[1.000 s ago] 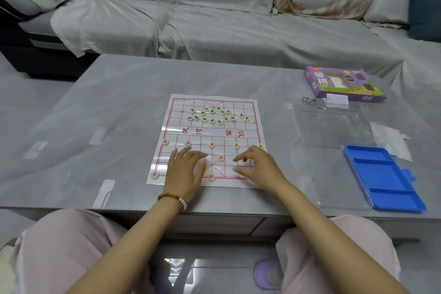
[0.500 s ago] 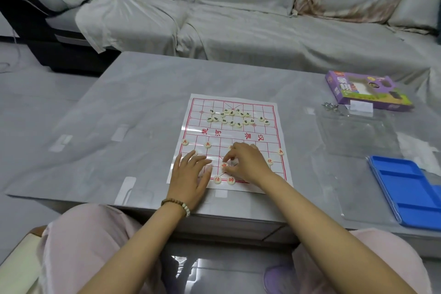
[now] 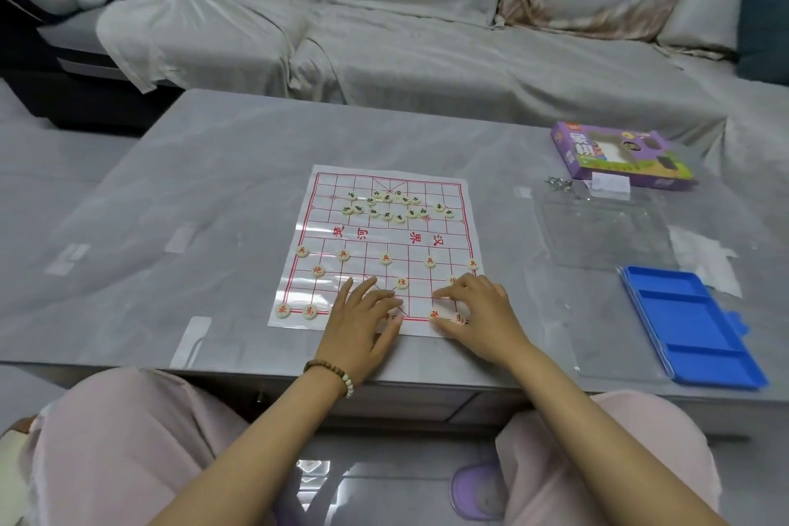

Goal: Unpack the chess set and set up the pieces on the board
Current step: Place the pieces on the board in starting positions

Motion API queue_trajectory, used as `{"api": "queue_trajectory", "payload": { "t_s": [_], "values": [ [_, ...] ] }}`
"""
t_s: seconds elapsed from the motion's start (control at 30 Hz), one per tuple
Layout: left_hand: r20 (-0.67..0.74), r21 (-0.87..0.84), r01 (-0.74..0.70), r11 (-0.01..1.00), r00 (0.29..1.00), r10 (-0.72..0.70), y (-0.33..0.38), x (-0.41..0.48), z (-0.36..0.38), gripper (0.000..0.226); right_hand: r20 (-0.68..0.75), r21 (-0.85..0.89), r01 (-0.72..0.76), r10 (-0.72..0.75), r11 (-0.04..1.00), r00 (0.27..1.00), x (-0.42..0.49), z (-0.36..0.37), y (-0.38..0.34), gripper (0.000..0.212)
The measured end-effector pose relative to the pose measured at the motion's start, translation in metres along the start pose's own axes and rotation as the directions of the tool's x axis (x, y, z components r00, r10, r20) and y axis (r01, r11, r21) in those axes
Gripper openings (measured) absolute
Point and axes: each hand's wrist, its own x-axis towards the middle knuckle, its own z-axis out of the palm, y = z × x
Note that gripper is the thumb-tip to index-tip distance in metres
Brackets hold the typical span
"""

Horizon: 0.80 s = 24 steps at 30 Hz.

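L hand flat on board, R hand over pieces.

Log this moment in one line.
left hand: flat on board | right hand: over near-row red pieces, grip unclear | black pieces: clustered far side

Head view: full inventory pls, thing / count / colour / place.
table: one, grey, foreground
board: one, white with red grid, table centre
red pieces: about thirteen showing, cream, board's near half, some under hands
dark pieces: loose cluster, uncounted, cream, board's far half
box: one, purple, table far right
tray: one, blue, table near right
clear plastic: at least one sheet, between box and tray
sofa: one, grey cover, behind table
cushion: one, dark teal, sofa right
bracelet: one, brown and white beads, left wrist
left hand: flat on board's near edge
right hand: fingertips among near-right red pieces, grip unclear
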Motion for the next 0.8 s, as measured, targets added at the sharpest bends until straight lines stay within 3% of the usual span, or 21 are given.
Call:
{"api": "queue_trajectory", "payload": {
  "t_s": [0.1,0.3,0.53,0.8],
  "values": [
    [0.002,0.008,0.010,1.000,1.000,-0.010,0.0002,0.0013,0.0013,0.054,-0.080,-0.045,-0.047,0.043,0.998,0.996,0.0011,0.0052,-0.0005,0.039],
    [-0.007,-0.007,0.048,0.999,0.999,-0.048,-0.0023,-0.0015,0.0036,0.055,-0.024,0.027,0.007,-0.006,1.000,1.000,0.0004,0.0100,-0.0025,0.022],
    [0.002,-0.015,0.070,0.997,0.998,-0.070,-0.0014,-0.0018,0.0010,0.060,-0.071,0.012,-0.012,0.013,1.000,0.997,-0.0031,0.0095,-0.0006,0.033],
    [-0.010,-0.018,0.077,0.997,0.997,-0.078,-0.0027,-0.0007,0.0005,0.057,-0.052,0.028,0.004,-0.003,1.000,0.999,-0.0061,0.0109,0.0011,0.025]
  ]
}}
